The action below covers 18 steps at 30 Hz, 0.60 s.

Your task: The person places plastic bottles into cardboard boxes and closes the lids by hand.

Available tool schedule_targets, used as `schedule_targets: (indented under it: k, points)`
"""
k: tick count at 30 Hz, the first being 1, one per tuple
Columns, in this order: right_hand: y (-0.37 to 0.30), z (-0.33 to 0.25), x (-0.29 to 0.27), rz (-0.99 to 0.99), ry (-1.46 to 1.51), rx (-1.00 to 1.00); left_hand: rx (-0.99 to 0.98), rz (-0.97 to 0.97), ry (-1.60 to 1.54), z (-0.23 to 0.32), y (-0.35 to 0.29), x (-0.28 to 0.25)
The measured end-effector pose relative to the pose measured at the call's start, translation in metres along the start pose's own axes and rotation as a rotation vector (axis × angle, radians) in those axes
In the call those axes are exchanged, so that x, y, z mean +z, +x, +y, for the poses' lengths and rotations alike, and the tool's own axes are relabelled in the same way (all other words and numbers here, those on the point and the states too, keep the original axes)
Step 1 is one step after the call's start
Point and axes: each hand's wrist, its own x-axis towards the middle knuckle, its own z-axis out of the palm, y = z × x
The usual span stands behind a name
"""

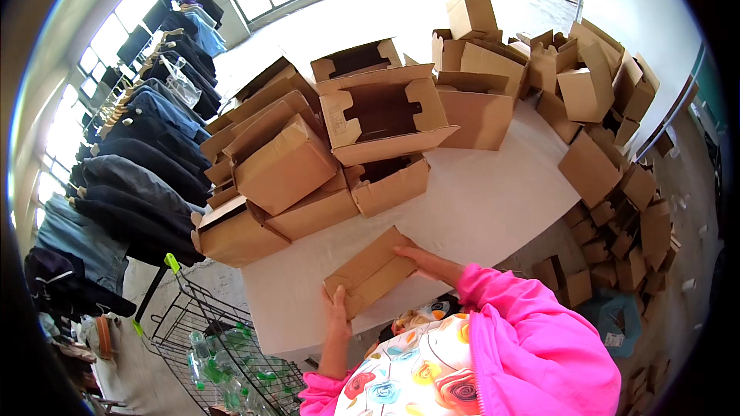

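Between my two hands, near the front edge of the white table [478, 200], is a brown cardboard box [371, 276] with a long plain face turned up. My left hand [337, 313] grips its near left end, thumb on top. At the far right end, my right hand [420, 259] has its fingers closed on the edge. The undersides of both grips are hidden. Beyond them, stacked open cardboard boxes [287, 163] cover the table's far left part, and one open box [388, 114] shows its dark inside.
More boxes [590, 85] are heaped at the far right, and others [628, 243] lie on the floor to the right by a blue bin [614, 325]. At left stand a wire cart [202, 323] with plastic bottles and a rack of dark clothes [142, 162].
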Motion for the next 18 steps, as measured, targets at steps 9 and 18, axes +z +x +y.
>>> schedule_targets:
  k: [9, 18]
  points:
    - [-0.115, -0.067, -0.107, 0.371, -0.005, -0.219, 0.047, -0.360, 0.090, -0.029, -0.021, 0.161]
    - [-0.100, -0.185, -0.158, 0.337, -0.631, -0.419, 0.046, -0.576, -0.040, -0.037, -0.014, 0.347]
